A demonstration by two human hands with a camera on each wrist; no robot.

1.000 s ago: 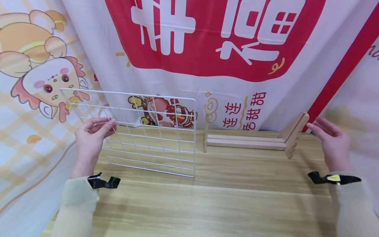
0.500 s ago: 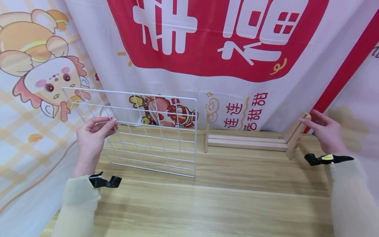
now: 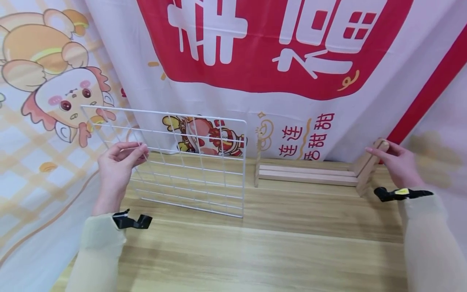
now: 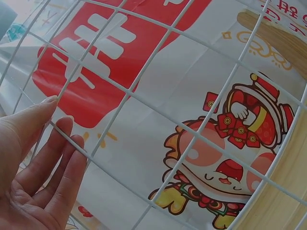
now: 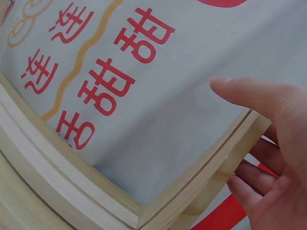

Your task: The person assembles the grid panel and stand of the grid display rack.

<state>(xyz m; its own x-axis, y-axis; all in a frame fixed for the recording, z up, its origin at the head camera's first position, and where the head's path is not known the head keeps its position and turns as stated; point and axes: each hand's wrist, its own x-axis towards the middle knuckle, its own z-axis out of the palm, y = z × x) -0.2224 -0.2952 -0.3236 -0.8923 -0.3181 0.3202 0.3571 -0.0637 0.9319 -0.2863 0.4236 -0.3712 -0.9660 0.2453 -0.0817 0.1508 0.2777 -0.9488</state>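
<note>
A white wire grid panel (image 3: 200, 154) stands tilted at the left of the wooden table, its lower edge on the tabletop. My left hand (image 3: 118, 166) pinches one of its wires near the left side, with the thumb (image 4: 41, 112) in front and the fingers bent behind. Right of the grid is a light wooden stand (image 3: 310, 175), two uprights joined by a low slotted base bar. My right hand (image 3: 399, 162) grips the top of its right upright (image 5: 206, 177), the thumb over the inner face and the other fingers along the outer side.
The table (image 3: 277, 251) has a wood-grain top. Behind it hangs a white cloth (image 3: 226, 97) with red lettering and cartoon figures. A printed plaid curtain (image 3: 33, 162) borders the left side, and pale cloth lies to the right.
My right hand has moved left onto the stand's right upright and taken hold of it. My left hand keeps its pinch on the grid. The whole head view has shifted slightly.
</note>
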